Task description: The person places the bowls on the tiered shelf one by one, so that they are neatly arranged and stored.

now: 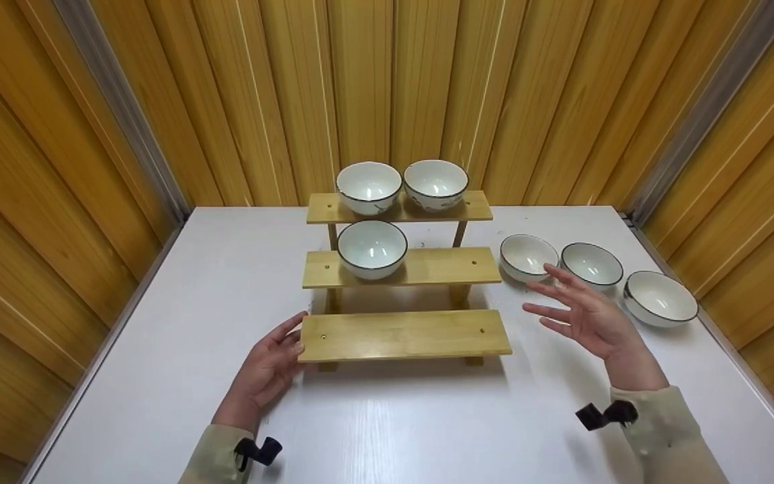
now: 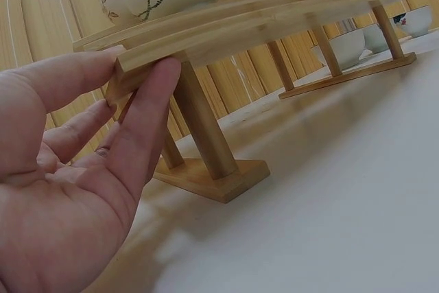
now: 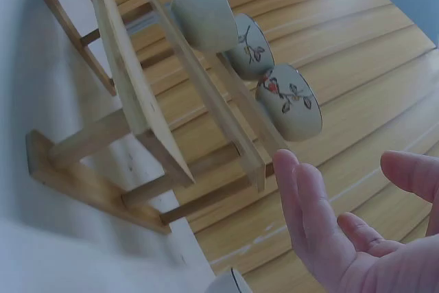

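Note:
A three-tier wooden display stand (image 1: 404,336) stands on the white table. My left hand (image 1: 269,366) pinches the left end of its lowest board, with fingers (image 2: 147,104) reaching under the wood in the left wrist view. Two white bowls with dark rims, a left bowl (image 1: 369,188) and a right bowl (image 1: 436,185), sit on the top board. Another bowl (image 1: 372,249) rests at the left of the middle board. My right hand (image 1: 592,316) hovers to the right of the stand, fingers spread and holding nothing, close to the bowls on the table.
Three more bowls stand in a row on the table right of the stand: a near-stand bowl (image 1: 528,255), a middle bowl (image 1: 592,264) and an outer bowl (image 1: 661,299) by the right edge. Wood-patterned panels (image 1: 360,81) enclose the table (image 1: 226,269) at the back and sides.

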Demonstrator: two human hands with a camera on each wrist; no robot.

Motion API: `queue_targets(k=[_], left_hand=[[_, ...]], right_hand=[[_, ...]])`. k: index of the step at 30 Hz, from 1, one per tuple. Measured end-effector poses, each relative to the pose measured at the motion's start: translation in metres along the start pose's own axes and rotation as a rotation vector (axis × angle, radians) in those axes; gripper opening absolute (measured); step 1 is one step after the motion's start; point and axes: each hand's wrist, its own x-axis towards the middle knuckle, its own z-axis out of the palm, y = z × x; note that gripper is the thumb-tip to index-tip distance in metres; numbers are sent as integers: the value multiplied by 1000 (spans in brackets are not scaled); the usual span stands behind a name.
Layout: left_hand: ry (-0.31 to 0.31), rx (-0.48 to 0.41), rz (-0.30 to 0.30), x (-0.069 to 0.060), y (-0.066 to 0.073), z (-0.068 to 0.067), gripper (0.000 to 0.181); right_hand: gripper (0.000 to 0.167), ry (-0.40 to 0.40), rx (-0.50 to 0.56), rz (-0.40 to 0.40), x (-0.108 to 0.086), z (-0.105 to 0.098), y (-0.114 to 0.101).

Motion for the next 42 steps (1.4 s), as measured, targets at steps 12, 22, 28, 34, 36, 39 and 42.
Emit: queue_targets(k=[12, 22, 28, 34, 36, 39, 42], left_hand=[[-12, 12, 12, 0, -1, -2, 71], [12, -24, -18, -2, 1, 0, 73], [18, -15, -13, -1, 1, 0, 74], [28, 9, -12, 0, 1, 2, 74], [26, 9, -10, 0, 1, 2, 74], [24, 10, -7, 0, 1, 2, 74], [21, 9, -5, 1, 1, 2, 73]], right_hand=[[35, 212, 206, 1, -54, -69, 17], [56, 623, 493, 101, -83, -111, 20], [98, 831, 539, 88, -85, -123, 14], [91, 851, 453, -14, -79, -132, 14], [86, 855, 445, -53, -76, -134, 14], [81, 896, 443, -87, -71, -136, 15], [80, 928, 429, -86, -67, -137, 16]])
